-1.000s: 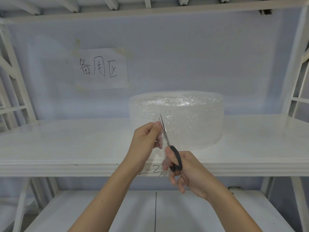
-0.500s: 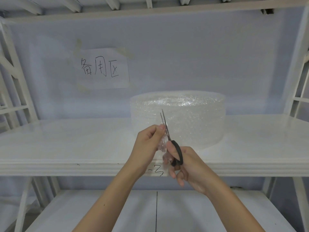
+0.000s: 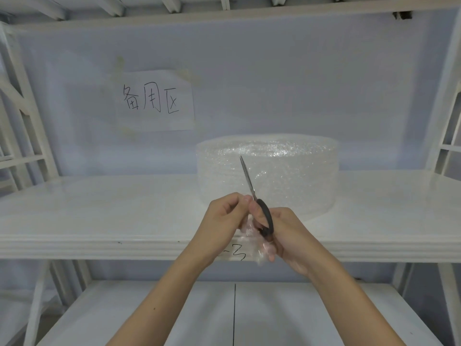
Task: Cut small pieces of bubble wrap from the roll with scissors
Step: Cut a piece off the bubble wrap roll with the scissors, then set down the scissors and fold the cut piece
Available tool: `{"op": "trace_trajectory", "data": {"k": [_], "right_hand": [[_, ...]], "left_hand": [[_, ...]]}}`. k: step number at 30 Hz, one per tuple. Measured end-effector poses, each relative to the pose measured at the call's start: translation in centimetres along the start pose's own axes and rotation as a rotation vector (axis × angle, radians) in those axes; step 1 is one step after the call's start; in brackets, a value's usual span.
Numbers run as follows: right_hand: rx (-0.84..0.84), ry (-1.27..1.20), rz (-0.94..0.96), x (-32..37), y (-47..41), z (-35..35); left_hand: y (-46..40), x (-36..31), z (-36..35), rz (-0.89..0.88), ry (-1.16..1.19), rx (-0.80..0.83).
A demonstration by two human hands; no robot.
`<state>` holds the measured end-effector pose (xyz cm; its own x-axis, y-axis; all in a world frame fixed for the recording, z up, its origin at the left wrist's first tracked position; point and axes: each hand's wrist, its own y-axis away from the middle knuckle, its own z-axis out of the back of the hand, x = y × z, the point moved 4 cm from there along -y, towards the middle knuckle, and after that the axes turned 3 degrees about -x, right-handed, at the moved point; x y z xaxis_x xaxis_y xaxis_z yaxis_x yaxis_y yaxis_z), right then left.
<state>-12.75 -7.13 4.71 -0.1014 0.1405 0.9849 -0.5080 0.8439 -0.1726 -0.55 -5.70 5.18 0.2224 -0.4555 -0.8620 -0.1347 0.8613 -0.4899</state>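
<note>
A wide roll of clear bubble wrap (image 3: 287, 173) lies flat on the white shelf (image 3: 99, 208), right of centre. In front of it my right hand (image 3: 287, 236) grips black-handled scissors (image 3: 254, 196), their closed blades pointing up and slightly left over the roll. My left hand (image 3: 222, 221) pinches a small clear piece of bubble wrap (image 3: 254, 243) that hangs down between the two hands, over the shelf's front edge.
A paper sign with handwritten characters (image 3: 156, 101) is taped to the back wall. White frame posts (image 3: 30, 121) stand on both sides. A lower shelf (image 3: 174, 313) lies beneath my arms. Black handwriting marks the shelf's front edge (image 3: 237, 254).
Both hands have come closer together and lowered slightly. The scissor blades have shut, and the small piece now hangs lower between the hands.
</note>
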Motion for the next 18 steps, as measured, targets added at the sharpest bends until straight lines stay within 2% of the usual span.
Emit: {"op": "trace_trajectory", "data": {"k": [4,9,14,18], "right_hand": [[-0.036,0.010,0.050,1.1,0.1,0.2],[-0.262,-0.028,0.186,3.4,0.9,1.7],[-0.471,0.124,0.222,3.8,1.7,6.1],[-0.706,0.333,0.146,2.7,2.4,10.9]], "left_hand": [[0.1,0.8,1.0,0.067,0.055,-0.036],[-0.8,1.3,3.1,0.140,0.114,-0.188],[-1.1,1.7,3.8,0.181,0.172,-0.242],[-1.2,1.9,3.7,0.189,0.183,-0.246]]}}
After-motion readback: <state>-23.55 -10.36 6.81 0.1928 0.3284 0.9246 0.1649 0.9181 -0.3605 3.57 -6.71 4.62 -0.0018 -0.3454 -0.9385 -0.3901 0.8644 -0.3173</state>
